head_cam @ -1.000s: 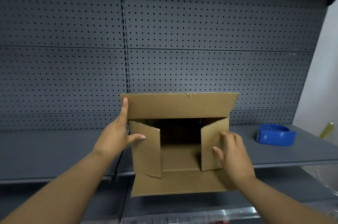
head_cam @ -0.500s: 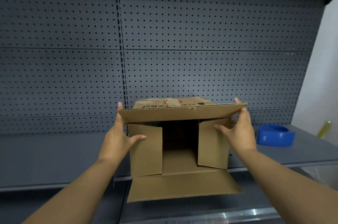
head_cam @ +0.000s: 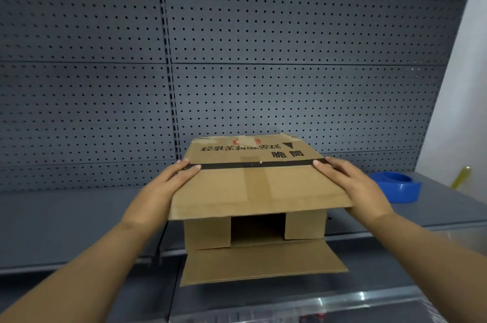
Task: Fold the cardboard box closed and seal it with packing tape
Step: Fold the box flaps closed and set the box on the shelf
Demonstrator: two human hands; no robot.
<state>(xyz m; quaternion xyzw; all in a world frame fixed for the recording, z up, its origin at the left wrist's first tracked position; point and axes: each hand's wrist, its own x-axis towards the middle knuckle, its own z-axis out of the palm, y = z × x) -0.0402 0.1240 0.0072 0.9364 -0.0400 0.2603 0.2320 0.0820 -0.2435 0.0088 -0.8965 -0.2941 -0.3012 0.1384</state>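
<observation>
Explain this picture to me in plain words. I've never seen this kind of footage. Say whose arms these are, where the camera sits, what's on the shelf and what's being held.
There is no machine here: the two arms belong to a person who wears a wide-angle camera on the head, so you look forward and down as they do. The left hand and the right hand hold a cardboard box by its two sides, fingers laid fairly straight along the top. The box lies on its side on a grey shelf, its open end facing the camera. The two small side flaps are folded in; the upper flap sticks out flat towards the camera and the lower flap hangs out over the shelf edge. To the right, on the shelf, stands a blue tape dispenser, untouched. Behind is grey pegboard.
</observation>
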